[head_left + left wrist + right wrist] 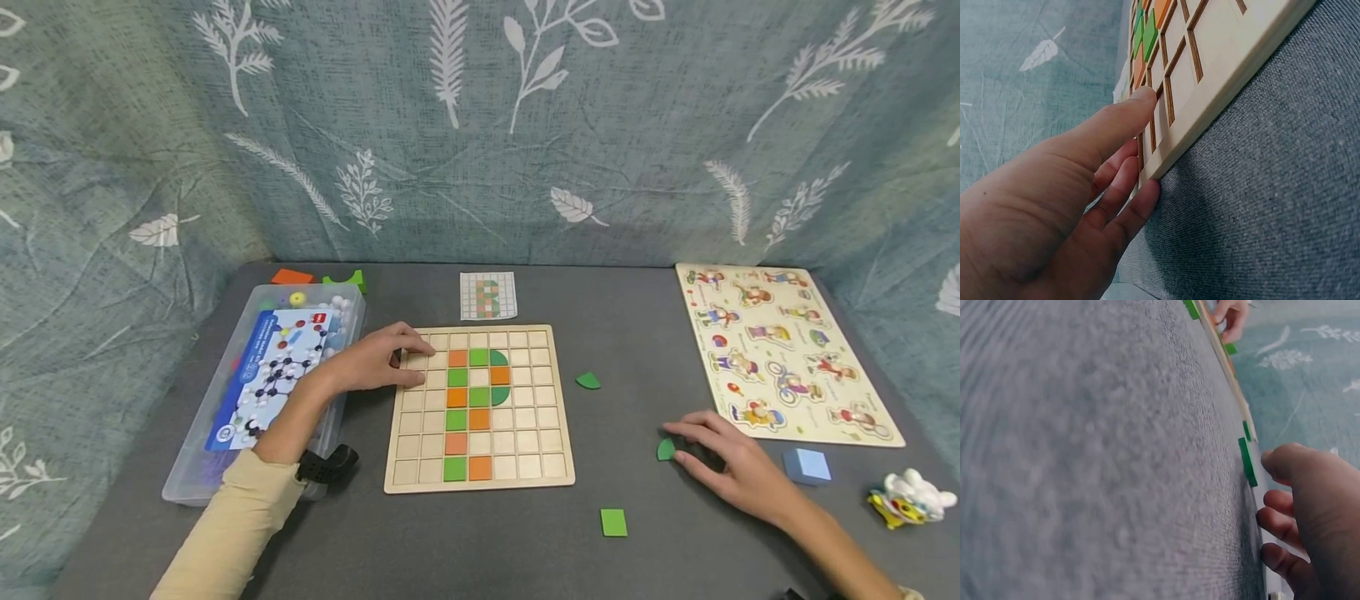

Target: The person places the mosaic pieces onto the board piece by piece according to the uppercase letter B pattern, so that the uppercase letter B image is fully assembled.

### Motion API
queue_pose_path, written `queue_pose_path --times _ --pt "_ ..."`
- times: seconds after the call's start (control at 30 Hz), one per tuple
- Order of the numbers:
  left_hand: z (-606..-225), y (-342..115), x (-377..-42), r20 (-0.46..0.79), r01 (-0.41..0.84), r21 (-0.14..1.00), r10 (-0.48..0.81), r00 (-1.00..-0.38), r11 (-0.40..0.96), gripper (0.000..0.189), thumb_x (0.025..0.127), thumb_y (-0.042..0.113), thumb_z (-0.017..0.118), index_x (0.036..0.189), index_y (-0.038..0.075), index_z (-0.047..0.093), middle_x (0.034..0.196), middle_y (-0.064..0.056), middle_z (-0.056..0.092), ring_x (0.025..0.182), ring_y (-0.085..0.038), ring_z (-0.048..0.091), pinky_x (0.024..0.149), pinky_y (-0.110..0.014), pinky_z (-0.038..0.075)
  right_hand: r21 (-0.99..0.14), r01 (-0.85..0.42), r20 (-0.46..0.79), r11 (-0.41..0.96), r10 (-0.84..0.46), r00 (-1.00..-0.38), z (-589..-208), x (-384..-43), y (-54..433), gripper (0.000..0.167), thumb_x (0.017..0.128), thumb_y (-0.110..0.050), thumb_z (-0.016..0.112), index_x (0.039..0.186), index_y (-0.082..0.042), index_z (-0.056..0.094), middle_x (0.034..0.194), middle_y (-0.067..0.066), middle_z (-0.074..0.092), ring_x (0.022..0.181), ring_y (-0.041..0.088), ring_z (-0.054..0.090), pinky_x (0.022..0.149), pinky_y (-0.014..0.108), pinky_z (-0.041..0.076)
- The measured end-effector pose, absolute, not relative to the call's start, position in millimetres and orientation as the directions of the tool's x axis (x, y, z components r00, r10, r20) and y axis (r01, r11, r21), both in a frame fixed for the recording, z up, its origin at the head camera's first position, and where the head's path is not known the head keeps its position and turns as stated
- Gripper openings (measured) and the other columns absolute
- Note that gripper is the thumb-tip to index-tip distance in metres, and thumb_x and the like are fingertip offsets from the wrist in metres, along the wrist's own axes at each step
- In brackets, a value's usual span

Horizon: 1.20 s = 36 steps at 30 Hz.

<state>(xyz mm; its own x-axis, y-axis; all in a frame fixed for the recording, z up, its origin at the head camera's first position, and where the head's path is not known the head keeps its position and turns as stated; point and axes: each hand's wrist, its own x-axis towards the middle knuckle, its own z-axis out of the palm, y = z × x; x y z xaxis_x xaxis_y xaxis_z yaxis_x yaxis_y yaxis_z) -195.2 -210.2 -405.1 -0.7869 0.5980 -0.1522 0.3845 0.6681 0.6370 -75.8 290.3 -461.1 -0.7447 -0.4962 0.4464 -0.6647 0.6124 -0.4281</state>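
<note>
My left hand (375,360) rests at the upper left edge of a wooden grid board (566,433). In the left wrist view its thumb (1144,95) lies on the board's face, with the other fingers along the edge. Orange and green squares and two dark green quarter-circle tiles (498,396) sit in the grid. To the right, my right hand (738,471) spreads thumb and index finger around a green quarter-circle tile (665,450) lying on the table. The right wrist view shows a gap between its thumb and that tile (1247,462).
Another green quarter-circle tile (588,381) and a light green square (613,522) lie right of the board. A printed pattern card (488,296) is behind it. A plastic box (195,475) stands left; a picture puzzle (806,371), blue cube (807,467) and small toy (911,497) are right.
</note>
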Motion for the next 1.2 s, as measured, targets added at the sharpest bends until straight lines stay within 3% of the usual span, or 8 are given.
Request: queue_pose_path --times 0.37,1.2 --pt "-406 -210 -195 -0.15 0.385 0.637 0.597 -0.788 0.668 0.04 0.09 0.02 0.07 0.127 0.006 0.063 0.122 -0.014 0.053 0.084 -0.018 0.048 0.077 -0.031 0.043 -0.414 -0.718 0.468 0.559 -0.546 -0.695 -462 -75 283 0.048 0.069 0.009 0.078 0.112 -0.009 0.071 0.107 -0.002 0.062 0.099 0.001 0.056 0.085 0.008 0.04" --pt "-407 -212 -197 -0.133 0.399 0.634 0.601 -0.788 0.663 0.04 0.09 0.022 0.071 0.126 0.007 0.064 0.123 -0.014 0.054 0.087 -0.018 0.05 0.078 -0.031 0.044 -0.383 -0.745 0.456 0.546 -0.59 -0.667 -459 -80 279 0.043 0.073 0.011 0.073 0.109 -0.012 0.072 0.109 -0.004 0.061 0.1 0.004 0.056 0.086 0.01 0.04"
